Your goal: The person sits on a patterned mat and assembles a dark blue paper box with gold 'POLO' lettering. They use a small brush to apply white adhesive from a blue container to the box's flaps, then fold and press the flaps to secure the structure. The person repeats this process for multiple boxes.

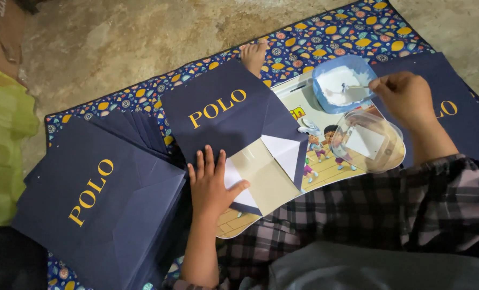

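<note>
Head view: left hand (211,185) spread flat on navy bag (234,121); right hand (406,98) pinching stick (356,87) over glue tub (342,83).

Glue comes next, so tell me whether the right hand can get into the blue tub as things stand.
Probably yes: the right hand already sits at the blue tub's rim, holding a small stick in its white paste, with nothing covering it.

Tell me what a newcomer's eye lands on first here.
The left hand pressing a half-folded navy paper bag at centre, its flaps open. At upper right, the right hand dips a small tool into a blue tub of white paste. A stack of finished bags lies at left.
</note>
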